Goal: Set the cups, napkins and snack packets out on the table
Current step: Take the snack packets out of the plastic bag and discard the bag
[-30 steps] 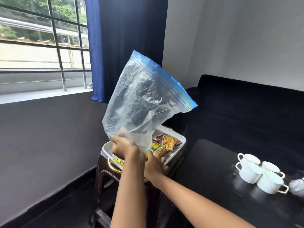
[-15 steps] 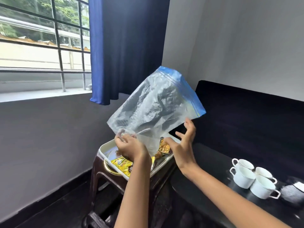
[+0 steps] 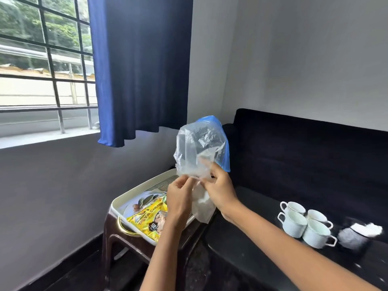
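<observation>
Both hands hold a clear zip bag (image 3: pixel 199 148) with a blue seal strip, crumpled and upright above the tray. My left hand (image 3: pixel 178 198) pinches its lower edge and my right hand (image 3: pixel 220 190) grips it just beside. Below them a white tray (image 3: pixel 126 198) on a brown stool holds a yellow snack packet (image 3: pixel 147 219) and another packet partly hidden by my hands. Several white cups (image 3: pixel 304 225) stand grouped on the black table (image 3: pixel 241 248) to the right. A white napkin (image 3: pixel 367 228) lies beyond the cups on a grey holder.
The brown plastic stool (image 3: pixel 117 238) stands against the table's left end. A dark sofa (image 3: pixel 304 148) runs behind the table. A blue curtain (image 3: pixel 138 70) and a barred window (image 3: pixel 46 64) are at the left above a grey wall.
The bag has been lowered and folded narrower. My right hand came off the bag's side and now grips its lower part next to my left hand. The view shifted right.
</observation>
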A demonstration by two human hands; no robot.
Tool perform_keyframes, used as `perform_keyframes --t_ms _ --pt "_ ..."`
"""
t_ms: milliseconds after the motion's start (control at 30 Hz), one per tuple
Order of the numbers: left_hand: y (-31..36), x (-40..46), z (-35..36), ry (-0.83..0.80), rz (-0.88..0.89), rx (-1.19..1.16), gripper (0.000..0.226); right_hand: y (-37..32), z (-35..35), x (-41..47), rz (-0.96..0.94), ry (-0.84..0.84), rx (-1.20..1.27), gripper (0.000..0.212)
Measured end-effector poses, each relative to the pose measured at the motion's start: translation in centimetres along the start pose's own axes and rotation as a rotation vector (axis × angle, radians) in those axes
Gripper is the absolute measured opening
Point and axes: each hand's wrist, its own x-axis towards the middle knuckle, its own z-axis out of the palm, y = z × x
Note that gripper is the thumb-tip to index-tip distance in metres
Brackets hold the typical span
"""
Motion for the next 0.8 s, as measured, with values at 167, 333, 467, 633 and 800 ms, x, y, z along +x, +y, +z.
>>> perform_keyframes --t_ms 167,333,467,633,800 --pt "-0.4 -0.2 -0.1 0.161 0.235 0.273 0.066 0.9 -0.4 0.3 0.065 0.139 -0.023 0.042" --pt "-0.7 0.5 -1.3 -0.114 0.456 0.697 0.097 1.8 -1.1 0.7 0.124 0.132 -0.123 0.046" --pt "-1.1 0.1 -0.6 -0.324 0.145 1.033 0.115 2.0 -2.4 0.6 0.165 0.120 -0.114 0.053" --pt "-1.5 -0.3 0.2 -0.369 0.027 0.980 0.110 2.1 -3.6 -0.3 0.131 0.092 0.035 0.028" --pt "-1.8 -1.3 1.3 -0.214 0.211 0.913 0.061 1.8 -3.7 -0.7 0.061 0.223 0.006 0.031"
